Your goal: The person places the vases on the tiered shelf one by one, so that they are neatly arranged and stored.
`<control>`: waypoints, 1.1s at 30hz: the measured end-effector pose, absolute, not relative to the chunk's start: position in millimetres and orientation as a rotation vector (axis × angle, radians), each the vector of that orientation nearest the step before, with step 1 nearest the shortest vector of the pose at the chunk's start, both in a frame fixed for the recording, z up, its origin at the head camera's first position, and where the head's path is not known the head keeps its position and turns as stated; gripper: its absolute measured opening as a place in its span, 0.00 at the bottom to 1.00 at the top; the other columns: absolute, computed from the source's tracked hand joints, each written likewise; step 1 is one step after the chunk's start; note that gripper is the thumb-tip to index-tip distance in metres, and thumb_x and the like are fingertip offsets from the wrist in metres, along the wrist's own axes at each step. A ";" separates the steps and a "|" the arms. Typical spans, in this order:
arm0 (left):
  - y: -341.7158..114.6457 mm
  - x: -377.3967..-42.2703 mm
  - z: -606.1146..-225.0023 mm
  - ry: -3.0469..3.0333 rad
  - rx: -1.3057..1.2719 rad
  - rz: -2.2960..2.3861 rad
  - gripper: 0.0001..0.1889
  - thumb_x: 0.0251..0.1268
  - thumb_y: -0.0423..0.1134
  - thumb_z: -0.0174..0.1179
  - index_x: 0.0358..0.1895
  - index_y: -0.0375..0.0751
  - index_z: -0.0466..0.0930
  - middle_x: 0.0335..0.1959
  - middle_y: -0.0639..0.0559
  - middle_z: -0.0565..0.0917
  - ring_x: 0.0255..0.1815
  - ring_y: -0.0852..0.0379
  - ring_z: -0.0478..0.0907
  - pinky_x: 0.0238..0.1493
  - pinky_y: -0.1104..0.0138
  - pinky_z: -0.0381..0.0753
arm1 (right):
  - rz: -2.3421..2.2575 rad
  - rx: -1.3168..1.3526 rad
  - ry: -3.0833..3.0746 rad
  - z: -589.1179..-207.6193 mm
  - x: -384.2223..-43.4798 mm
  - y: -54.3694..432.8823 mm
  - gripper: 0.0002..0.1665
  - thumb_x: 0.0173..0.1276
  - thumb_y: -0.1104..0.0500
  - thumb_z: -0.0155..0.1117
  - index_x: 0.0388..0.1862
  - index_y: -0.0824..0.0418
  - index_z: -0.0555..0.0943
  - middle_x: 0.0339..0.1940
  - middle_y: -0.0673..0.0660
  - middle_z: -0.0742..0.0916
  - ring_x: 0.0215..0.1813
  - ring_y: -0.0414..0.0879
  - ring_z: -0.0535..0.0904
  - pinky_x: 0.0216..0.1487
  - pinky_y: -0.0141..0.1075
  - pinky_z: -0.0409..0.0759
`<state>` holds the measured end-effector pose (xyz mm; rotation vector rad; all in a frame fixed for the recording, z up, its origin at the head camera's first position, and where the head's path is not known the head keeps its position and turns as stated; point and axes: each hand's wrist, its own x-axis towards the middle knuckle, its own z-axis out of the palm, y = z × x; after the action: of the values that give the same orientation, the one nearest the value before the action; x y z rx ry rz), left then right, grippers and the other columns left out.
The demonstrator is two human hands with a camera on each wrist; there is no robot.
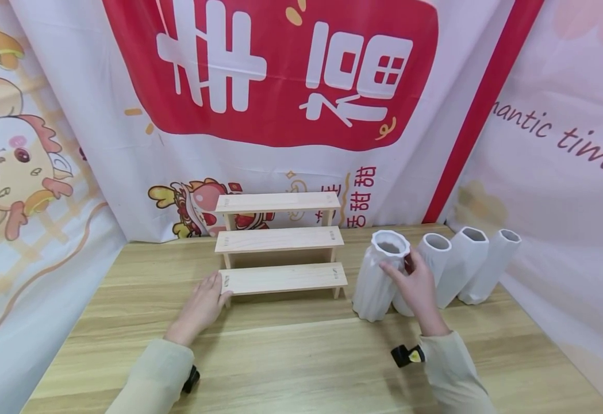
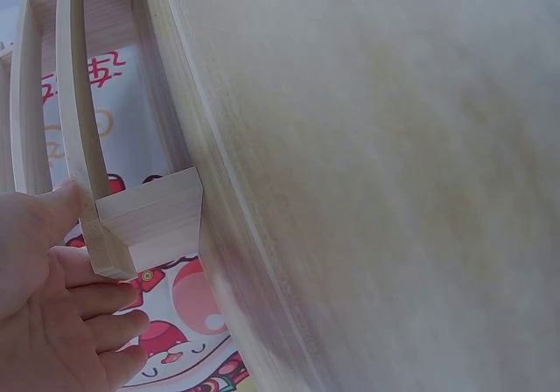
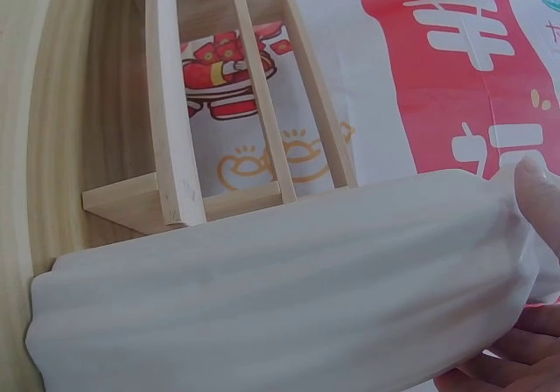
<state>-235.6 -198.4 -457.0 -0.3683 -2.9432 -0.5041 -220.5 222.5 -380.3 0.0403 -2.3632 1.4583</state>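
Observation:
A three-tier wooden step stand [image 1: 285,279] is at the middle of the table, in front of the cloth. My left hand [image 1: 200,305] is at the left end of its lowest board; in the left wrist view the thumb and index finger [image 2: 74,265] pinch the board's end. To the right of the stand, my right hand [image 1: 419,284] grips a white fluted vase [image 1: 373,282] just below its scalloped rim. The thumb lies on the near side, and the other fingers are partly hidden behind. The vase stands upright, its base at the tabletop.
Beside the held vase is a row of three more white vases: a round-mouthed one [image 1: 436,256], a faceted one [image 1: 464,267] and a slim one [image 1: 492,270] at the far right. A printed cloth [image 1: 291,126] hangs behind the wooden table [image 1: 301,362].

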 end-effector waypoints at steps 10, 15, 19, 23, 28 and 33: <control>-198.1 -235.9 -456.4 -2.934 -0.375 -0.500 0.32 0.71 0.43 0.47 0.63 0.15 0.53 0.64 0.24 0.56 0.65 0.31 0.53 0.66 0.46 0.48 | 1.531 0.006 -2.327 -377.7 -226.3 223.1 0.40 0.58 0.52 0.69 0.65 0.65 0.65 0.62 0.64 0.72 0.64 0.57 0.64 0.64 0.48 0.64; -197.0 -235.0 -455.1 -2.939 -0.371 -0.497 0.32 0.71 0.42 0.47 0.63 0.15 0.53 0.64 0.24 0.56 0.65 0.31 0.53 0.66 0.46 0.48 | 1.555 0.000 -2.321 -374.7 -225.7 222.9 0.40 0.58 0.54 0.68 0.66 0.64 0.64 0.62 0.64 0.72 0.64 0.57 0.65 0.63 0.48 0.64; -196.7 -235.5 -454.8 -2.949 -0.359 -0.505 0.32 0.71 0.42 0.47 0.63 0.15 0.52 0.64 0.24 0.56 0.65 0.31 0.53 0.66 0.45 0.48 | 1.575 -0.004 -2.308 -372.5 -226.8 223.2 0.42 0.58 0.55 0.69 0.68 0.64 0.61 0.64 0.64 0.70 0.65 0.57 0.64 0.63 0.48 0.64; -197.0 -236.3 -455.6 -2.946 -0.358 -0.504 0.32 0.71 0.42 0.47 0.63 0.15 0.52 0.64 0.23 0.56 0.65 0.30 0.53 0.66 0.45 0.48 | 1.585 0.008 -2.293 -370.1 -227.9 223.2 0.44 0.58 0.57 0.69 0.70 0.64 0.58 0.65 0.65 0.69 0.65 0.56 0.64 0.63 0.48 0.64; -197.3 -236.3 -455.3 -2.953 -0.357 -0.498 0.32 0.71 0.42 0.47 0.63 0.15 0.52 0.64 0.23 0.56 0.65 0.30 0.53 0.66 0.46 0.49 | 1.589 0.039 -2.266 -369.5 -227.6 222.7 0.43 0.58 0.60 0.68 0.69 0.65 0.60 0.63 0.66 0.71 0.63 0.57 0.66 0.62 0.48 0.65; -197.0 -235.3 -453.9 -2.964 -0.353 -0.490 0.32 0.71 0.43 0.47 0.63 0.15 0.52 0.64 0.24 0.56 0.65 0.31 0.53 0.66 0.46 0.48 | 1.568 0.037 -2.264 -369.8 -227.0 222.7 0.42 0.58 0.60 0.69 0.68 0.66 0.61 0.62 0.66 0.72 0.61 0.56 0.68 0.62 0.47 0.67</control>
<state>-235.3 -197.0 -453.9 -0.3531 -2.9642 -0.4900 -227.0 222.7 -369.8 0.0372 -2.2638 1.5682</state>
